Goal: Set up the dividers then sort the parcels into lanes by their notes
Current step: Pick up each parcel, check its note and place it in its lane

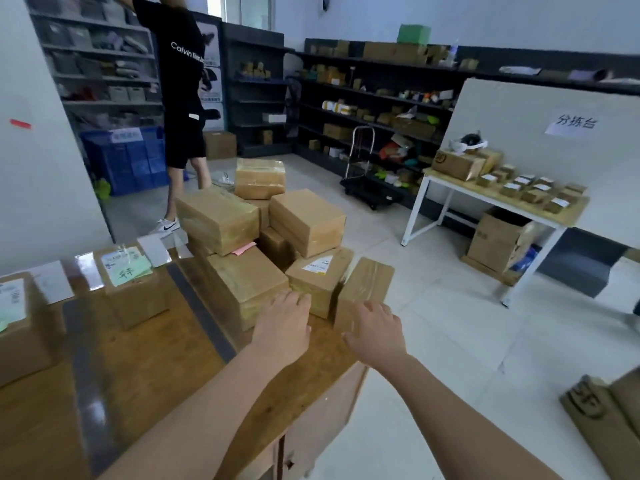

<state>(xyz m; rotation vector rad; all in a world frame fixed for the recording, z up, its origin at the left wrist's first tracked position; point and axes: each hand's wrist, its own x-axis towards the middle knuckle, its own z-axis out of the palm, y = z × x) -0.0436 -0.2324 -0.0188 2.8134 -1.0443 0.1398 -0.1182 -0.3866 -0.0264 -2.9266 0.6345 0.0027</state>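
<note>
Parcels (263, 216) are piled at the bench's (156, 358) right edge. One bears a pink note (244, 247), another a white shipping label (317, 263) that I can't read. The sign (576, 123) reads 分拣台 and a bystander's shirt (183, 53) says Calvin Klein. My hands are apart, fingers loosely spread: left hand (282, 320) touches a taped parcel (247, 282), right hand (375, 329) rests against the tilted parcel (365, 282).

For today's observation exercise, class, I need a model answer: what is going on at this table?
A person reaches both open hands into a heap of cardboard parcels at the end of the table: left hand by a large parcel, right hand by a tilted parcel, neither gripped. Dark divider strips cross the table, and two labelled parcels already stand in lanes.
</note>
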